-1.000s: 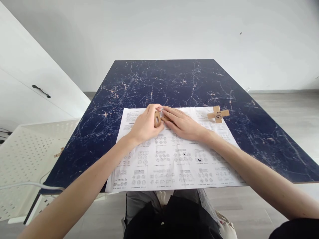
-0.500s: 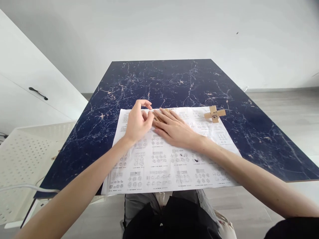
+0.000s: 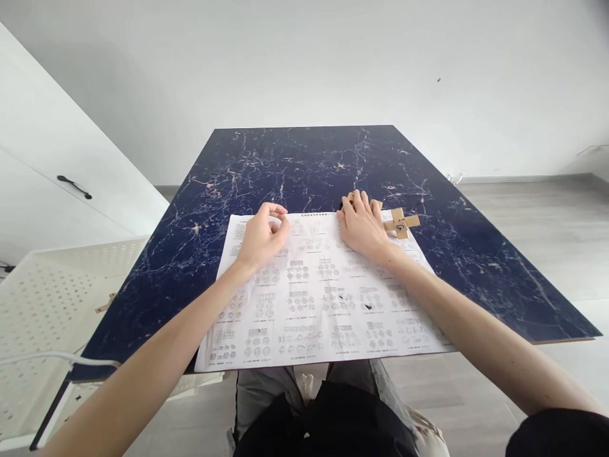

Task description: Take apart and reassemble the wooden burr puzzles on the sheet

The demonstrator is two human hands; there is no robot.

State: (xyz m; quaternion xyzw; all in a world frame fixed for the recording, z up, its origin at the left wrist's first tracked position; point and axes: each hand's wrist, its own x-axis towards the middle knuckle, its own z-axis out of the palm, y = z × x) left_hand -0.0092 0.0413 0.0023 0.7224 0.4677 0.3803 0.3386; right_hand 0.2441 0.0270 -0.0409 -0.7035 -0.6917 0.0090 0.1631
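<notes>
My left hand [image 3: 261,238] rests on the top left part of a printed instruction sheet [image 3: 314,311], its fingers curled and thumb meeting the index finger; I see nothing in it. My right hand [image 3: 364,223] lies flat at the sheet's far edge, pressing down on tan wooden pieces [image 3: 377,204] whose ends poke out past the fingertips. A small assembled wooden cross [image 3: 401,223] with a black mark sits just right of that hand, almost touching it.
The sheet lies on a dark blue marbled table [image 3: 304,158], overhanging its near edge. A white perforated cart [image 3: 52,285] stands to the left, with a white cabinet [image 3: 42,171] behind it. My lap is below the table edge.
My right hand has slid the wooden pieces from the sheet's middle to the right, up beside the cross. My left hand let go of its piece and stayed behind, curled on the sheet.
</notes>
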